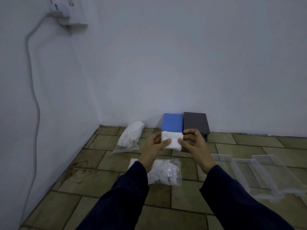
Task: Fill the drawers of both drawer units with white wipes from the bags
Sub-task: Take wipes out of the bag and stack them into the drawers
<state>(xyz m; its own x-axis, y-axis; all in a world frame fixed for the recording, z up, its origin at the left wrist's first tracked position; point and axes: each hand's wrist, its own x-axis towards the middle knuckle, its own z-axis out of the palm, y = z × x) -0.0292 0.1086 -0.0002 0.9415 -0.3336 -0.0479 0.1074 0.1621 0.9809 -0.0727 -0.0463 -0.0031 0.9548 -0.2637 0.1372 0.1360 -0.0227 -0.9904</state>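
Both hands hold a white wipe-filled drawer [172,140] in front of the blue drawer unit [172,122], which stands against the wall. My left hand [157,145] grips its left side with the thumb on top. My right hand [192,141] grips its right side the same way. The dark grey drawer unit [195,122] stands just right of the blue one. One clear bag of white wipes [131,136] lies to the left by the wall. A second bag [163,173] lies on the floor under my left forearm.
Several clear plastic drawers [249,170] lie in a row on the tiled floor at the right. A white cable [31,90] hangs down the left wall from a socket [66,12]. The walls meet in a corner behind the left bag.
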